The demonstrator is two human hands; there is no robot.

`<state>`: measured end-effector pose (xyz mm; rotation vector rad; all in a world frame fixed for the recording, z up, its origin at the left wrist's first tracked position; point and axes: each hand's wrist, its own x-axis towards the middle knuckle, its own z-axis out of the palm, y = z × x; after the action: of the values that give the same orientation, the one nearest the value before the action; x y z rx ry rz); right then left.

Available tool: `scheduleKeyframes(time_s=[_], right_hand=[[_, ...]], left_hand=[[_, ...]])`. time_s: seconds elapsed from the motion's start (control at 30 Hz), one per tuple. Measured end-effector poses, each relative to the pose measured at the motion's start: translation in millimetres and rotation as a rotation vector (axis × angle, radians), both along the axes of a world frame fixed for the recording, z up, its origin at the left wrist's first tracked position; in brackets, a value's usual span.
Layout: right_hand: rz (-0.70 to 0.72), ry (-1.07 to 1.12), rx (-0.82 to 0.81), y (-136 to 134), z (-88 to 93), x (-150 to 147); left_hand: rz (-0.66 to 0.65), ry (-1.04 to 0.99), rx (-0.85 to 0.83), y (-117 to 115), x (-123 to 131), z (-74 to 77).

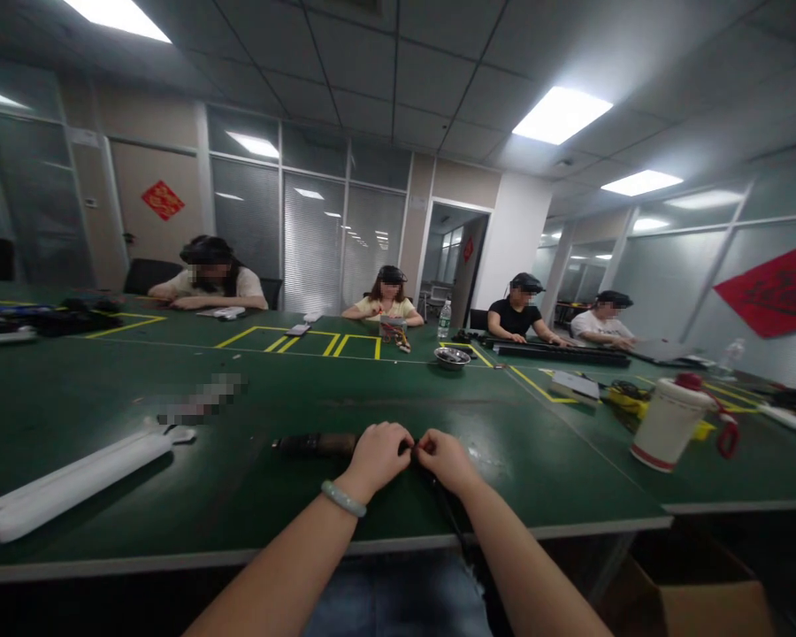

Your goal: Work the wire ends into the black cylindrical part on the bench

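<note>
A dark, tube-shaped tool with a brownish middle section (335,445) lies crosswise on the green table in front of me. My left hand (379,453), with a pale bangle at its wrist, is closed at the tool's right end and covers it. Close beside it, my right hand (446,460) is closed in a pinch, its fingertips almost meeting those of the left. What sits between the fingertips is too small and hidden to name. A black cord (447,506) runs from under my right hand down over the table's front edge.
A white power strip (80,482) lies to the left. On the right stand a white cup with a red lid (669,423) and a white box (575,387). Farther back are a metal bowl (452,357) and a water bottle (444,320). Several people sit along the far side.
</note>
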<state>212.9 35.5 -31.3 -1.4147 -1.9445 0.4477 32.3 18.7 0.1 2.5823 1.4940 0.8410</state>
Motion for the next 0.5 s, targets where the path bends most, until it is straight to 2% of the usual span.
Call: scheduleKeyframes(time_s=[0.13, 0.5], right_hand=[[0.002, 0.019, -0.022, -0.9, -1.0, 0.2], [0.007, 0.035, -0.025, -1.2, 0.7, 0.5]], left_hand=[[-0.026, 0.006, 0.002, -0.1, -1.8, -1.7], [0.002, 0.024, -0.002, -1.3, -2.6, 0.9]])
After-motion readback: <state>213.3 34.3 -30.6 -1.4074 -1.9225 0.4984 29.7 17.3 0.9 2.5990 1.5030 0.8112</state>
